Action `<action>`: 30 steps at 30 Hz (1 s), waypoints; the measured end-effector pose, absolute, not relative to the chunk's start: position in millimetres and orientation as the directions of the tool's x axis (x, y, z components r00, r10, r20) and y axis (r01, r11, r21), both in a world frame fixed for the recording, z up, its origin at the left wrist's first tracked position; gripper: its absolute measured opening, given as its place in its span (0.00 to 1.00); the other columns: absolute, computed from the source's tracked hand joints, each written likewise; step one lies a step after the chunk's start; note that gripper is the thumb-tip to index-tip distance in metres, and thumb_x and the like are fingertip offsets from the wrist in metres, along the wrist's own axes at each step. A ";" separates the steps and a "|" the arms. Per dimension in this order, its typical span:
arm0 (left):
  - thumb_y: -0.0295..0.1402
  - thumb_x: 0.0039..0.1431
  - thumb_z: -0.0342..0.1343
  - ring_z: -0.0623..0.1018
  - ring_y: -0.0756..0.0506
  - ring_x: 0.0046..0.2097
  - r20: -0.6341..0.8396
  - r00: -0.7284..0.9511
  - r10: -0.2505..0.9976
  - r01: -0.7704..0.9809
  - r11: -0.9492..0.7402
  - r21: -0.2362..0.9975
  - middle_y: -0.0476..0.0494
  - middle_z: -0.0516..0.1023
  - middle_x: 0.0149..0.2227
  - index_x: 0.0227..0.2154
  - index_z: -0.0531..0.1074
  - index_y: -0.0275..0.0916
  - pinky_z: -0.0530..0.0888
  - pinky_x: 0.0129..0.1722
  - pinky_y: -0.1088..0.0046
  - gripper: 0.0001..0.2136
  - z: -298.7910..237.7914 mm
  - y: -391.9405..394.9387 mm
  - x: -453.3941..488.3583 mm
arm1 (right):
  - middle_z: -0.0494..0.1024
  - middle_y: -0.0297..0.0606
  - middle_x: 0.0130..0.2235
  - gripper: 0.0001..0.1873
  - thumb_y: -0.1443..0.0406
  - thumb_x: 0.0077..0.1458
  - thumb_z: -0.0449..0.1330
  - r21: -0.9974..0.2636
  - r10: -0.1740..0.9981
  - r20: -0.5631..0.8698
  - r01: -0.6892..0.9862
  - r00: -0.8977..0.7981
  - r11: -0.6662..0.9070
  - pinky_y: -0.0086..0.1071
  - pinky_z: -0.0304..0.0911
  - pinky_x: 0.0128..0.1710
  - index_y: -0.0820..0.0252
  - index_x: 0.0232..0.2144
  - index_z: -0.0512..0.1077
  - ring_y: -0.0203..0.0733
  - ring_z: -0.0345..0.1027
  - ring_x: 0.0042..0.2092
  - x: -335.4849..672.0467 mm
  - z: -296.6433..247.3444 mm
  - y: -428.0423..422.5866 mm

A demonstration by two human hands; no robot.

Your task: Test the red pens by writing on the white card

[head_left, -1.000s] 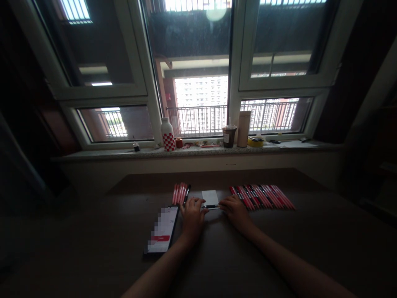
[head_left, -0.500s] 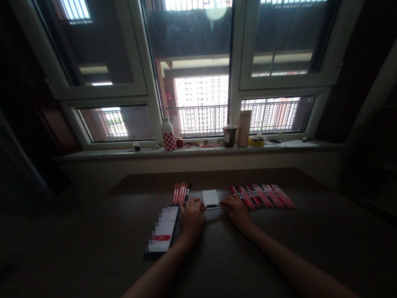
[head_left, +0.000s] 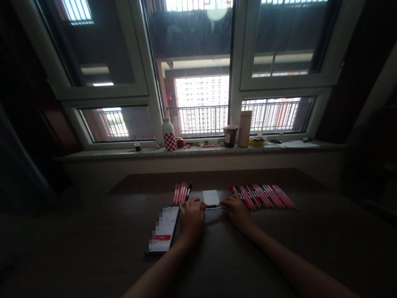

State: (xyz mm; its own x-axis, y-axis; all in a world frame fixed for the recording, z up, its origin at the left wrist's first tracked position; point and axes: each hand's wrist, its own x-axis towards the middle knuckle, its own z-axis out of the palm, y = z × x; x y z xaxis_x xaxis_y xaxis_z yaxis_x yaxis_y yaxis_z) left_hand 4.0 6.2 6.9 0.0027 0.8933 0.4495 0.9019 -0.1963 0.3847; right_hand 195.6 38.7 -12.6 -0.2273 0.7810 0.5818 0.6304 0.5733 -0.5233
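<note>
A pen (head_left: 213, 206) with a dark section lies sideways between my hands, over the near edge of a small white paper pad (head_left: 211, 197). My left hand (head_left: 192, 215) pinches its left end, and my right hand (head_left: 236, 210) pinches its right end; the fingers hide both ends. Left of my left hand, several pink pens and a black one form a short row (head_left: 181, 193). Beyond my right hand runs a longer row of red, pink and black pens (head_left: 266, 196), laid side by side.
A lit phone (head_left: 164, 229) lies on the dark table (head_left: 248, 265) beside my left forearm. On the windowsill behind stand a red-checked white bottle (head_left: 169, 134), a drink cup (head_left: 230, 135), a tan tumbler (head_left: 245, 128) and a yellow tape roll (head_left: 257, 142).
</note>
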 end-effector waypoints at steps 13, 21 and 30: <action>0.31 0.60 0.51 0.69 0.43 0.52 0.483 0.017 0.875 0.894 -0.229 0.385 0.47 0.72 0.46 0.37 0.72 0.45 0.48 0.61 0.44 0.06 3.6 7.3 2.8 | 0.78 0.40 0.37 0.08 0.66 0.56 0.60 -0.510 0.786 0.572 0.649 -0.234 0.564 0.37 0.60 0.44 0.57 0.37 0.79 0.46 0.65 0.43 196.0 -13.0 39.3; 0.35 0.63 0.46 0.69 0.42 0.52 0.470 -0.014 0.882 0.921 -0.171 0.349 0.44 0.72 0.47 0.36 0.73 0.44 0.49 0.60 0.43 0.10 8.7 3.8 4.1 | 0.78 0.40 0.37 0.08 0.67 0.56 0.60 -0.525 0.794 0.567 0.646 -0.220 0.554 0.36 0.60 0.45 0.57 0.37 0.79 0.46 0.64 0.43 196.3 -13.8 40.1; 0.36 0.62 0.48 0.69 0.41 0.52 0.488 -0.042 0.872 0.942 -0.129 0.310 0.44 0.72 0.48 0.37 0.74 0.45 0.53 0.59 0.47 0.10 12.4 0.8 5.5 | 0.78 0.39 0.37 0.08 0.66 0.57 0.59 -0.522 0.795 0.566 0.650 -0.220 0.552 0.35 0.59 0.45 0.58 0.37 0.78 0.45 0.64 0.43 196.6 -12.5 38.9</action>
State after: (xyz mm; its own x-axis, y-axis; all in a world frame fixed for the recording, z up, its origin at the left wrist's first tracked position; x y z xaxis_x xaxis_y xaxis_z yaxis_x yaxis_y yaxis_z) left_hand 5.5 0.8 12.4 -0.0416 0.8717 0.4882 0.9419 -0.1288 0.3102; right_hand 196.6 38.9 -12.5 -0.2205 0.7946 0.5656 0.6499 0.5521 -0.5223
